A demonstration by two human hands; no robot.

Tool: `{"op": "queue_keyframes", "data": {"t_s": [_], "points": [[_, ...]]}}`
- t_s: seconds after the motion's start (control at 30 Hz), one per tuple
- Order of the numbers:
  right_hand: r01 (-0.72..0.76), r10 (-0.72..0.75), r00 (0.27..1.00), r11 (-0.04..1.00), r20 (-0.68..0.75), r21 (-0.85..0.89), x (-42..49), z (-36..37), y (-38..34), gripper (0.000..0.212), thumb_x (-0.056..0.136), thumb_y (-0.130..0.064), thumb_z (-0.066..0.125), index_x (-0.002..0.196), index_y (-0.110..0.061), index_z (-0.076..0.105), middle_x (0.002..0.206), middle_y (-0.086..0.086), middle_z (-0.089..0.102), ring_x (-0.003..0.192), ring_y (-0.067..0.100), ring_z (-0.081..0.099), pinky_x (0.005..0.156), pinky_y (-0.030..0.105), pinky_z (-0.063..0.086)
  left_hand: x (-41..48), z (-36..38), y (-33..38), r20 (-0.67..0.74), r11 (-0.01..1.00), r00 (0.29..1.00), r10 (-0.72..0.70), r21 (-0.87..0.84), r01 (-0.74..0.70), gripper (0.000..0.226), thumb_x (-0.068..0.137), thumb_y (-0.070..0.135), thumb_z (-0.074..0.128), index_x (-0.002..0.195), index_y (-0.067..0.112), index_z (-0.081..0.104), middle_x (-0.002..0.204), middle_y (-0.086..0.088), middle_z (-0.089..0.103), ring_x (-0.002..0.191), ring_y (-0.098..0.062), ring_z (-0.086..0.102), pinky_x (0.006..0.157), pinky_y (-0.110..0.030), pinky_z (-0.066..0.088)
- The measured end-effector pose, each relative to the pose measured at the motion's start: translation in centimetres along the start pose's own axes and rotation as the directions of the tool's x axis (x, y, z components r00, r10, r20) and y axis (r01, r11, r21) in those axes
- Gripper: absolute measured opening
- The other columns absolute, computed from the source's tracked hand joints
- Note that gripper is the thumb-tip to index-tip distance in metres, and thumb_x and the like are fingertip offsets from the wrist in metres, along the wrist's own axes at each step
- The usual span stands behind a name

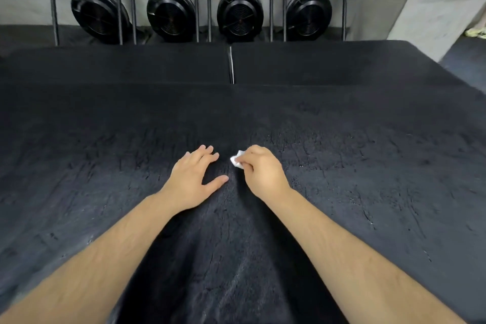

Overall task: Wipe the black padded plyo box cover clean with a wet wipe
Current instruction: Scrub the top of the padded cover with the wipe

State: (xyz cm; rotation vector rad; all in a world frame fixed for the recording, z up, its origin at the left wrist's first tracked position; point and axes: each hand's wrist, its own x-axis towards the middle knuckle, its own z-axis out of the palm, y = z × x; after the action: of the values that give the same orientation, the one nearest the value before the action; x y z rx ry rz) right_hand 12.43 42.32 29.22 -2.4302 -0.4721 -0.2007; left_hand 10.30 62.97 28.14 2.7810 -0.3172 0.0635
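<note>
The black padded plyo box cover (368,179) fills most of the view, its surface cracked and worn. My right hand (263,169) holds a small crumpled white wet wipe (236,162) between curled fingers and thumb and presses it onto the cover near the middle. Just to the left of it, my left hand (194,177) rests flat on the cover with its fingers straight and thumb spread.
Two more black padded boxes (328,66) lie behind, with a narrow gap (231,66) between them. Beyond them several black fan wheels (239,17) of upright machines stand behind metal bars against a grey wall. Floor shows at the far right.
</note>
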Motion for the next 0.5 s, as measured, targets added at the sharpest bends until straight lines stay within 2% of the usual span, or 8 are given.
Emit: {"op": "queue_keyframes", "data": {"t_s": [0.07, 0.2, 0.27, 0.37, 0.43, 0.5], "points": [[-0.001, 0.001, 1.000, 1.000, -0.003, 0.011, 0.3, 0.6, -0.8, 0.025, 0.094, 0.001, 0.054, 0.092, -0.009, 0.077, 0.102, 0.006, 0.066, 0.105, 0.026, 0.060, 0.086, 0.043, 0.054, 0.1, -0.2, 0.1, 0.028, 1.000, 1.000, -0.009, 0.005, 0.009, 0.079, 0.091, 0.070, 0.042, 0.153, 0.021, 0.036, 0.164, 0.006, 0.021, 0.153, -0.010, 0.007, 0.123, -0.033, 0.001], [0.142, -0.143, 0.988, 0.990, 0.065, 0.023, -1.2, 1.0, -1.0, 0.026, 0.095, -0.003, 0.057, 0.098, -0.015, 0.079, 0.104, 0.001, 0.068, 0.107, 0.022, 0.061, 0.089, 0.034, 0.052, -0.2, -0.1, 0.4, 0.050, 1.000, 0.999, -0.002, -0.014, 0.003, 0.085, 0.089, 0.075, 0.035, 0.154, 0.021, 0.034, 0.165, 0.006, 0.018, 0.153, -0.009, 0.003, 0.120, -0.028, -0.005], [0.097, -0.098, 0.994, 0.995, 0.041, 0.027, 0.0, 0.7, -0.2, 0.026, 0.096, -0.004, 0.056, 0.099, -0.016, 0.080, 0.104, 0.000, 0.069, 0.108, 0.019, 0.061, 0.091, 0.031, 0.050, -0.1, -0.3, 0.4, 0.060, 1.000, 0.998, -0.019, -0.012, 0.020, 0.076, 0.094, 0.066, 0.043, 0.154, 0.021, 0.032, 0.165, 0.007, 0.016, 0.153, -0.008, 0.000, 0.122, -0.030, -0.005], [-0.032, 0.032, 0.999, 0.998, 0.004, 0.052, 2.0, 0.8, -0.6, 0.025, 0.093, 0.002, 0.054, 0.087, -0.006, 0.076, 0.100, 0.004, 0.067, 0.110, 0.019, 0.063, 0.089, 0.033, 0.051, 0.1, -0.7, 0.6, 0.085, 0.999, 0.996, -0.035, -0.011, 0.036, 0.072, 0.096, 0.062, 0.044, 0.154, 0.023, 0.030, 0.165, 0.008, 0.013, 0.153, -0.007, -0.002, 0.123, -0.032, -0.004], [0.005, -0.007, 0.998, 1.000, 0.067, 0.030, 1.3, 1.1, -1.7, 0.024, 0.091, 0.003, 0.052, 0.087, -0.004, 0.075, 0.101, 0.006, 0.066, 0.108, 0.019, 0.062, 0.089, 0.034, 0.051, 0.0, -0.9, 0.9, 0.115, 0.998, 0.992, -0.055, -0.013, 0.057, 0.072, 0.095, 0.063, 0.045, 0.154, 0.024, 0.030, 0.165, 0.009, 0.013, 0.153, -0.007, 0.000, 0.123, -0.034, 0.001], [0.050, -0.055, 0.993, 0.997, 0.101, 0.051, -0.2, 0.9, -1.4, 0.025, 0.092, 0.001, 0.053, 0.088, -0.008, 0.076, 0.101, 0.003, 0.067, 0.107, 0.016, 0.062, 0.090, 0.030, 0.050, 0.4, -1.7, 1.2, 0.153, 0.996, 0.985, -0.085, 0.028, 0.082, 0.072, 0.093, 0.065, 0.049, 0.151, 0.026, 0.034, 0.160, 0.011, 0.023, 0.150, -0.011, 0.014, 0.119, -0.036, 0.018]]}}
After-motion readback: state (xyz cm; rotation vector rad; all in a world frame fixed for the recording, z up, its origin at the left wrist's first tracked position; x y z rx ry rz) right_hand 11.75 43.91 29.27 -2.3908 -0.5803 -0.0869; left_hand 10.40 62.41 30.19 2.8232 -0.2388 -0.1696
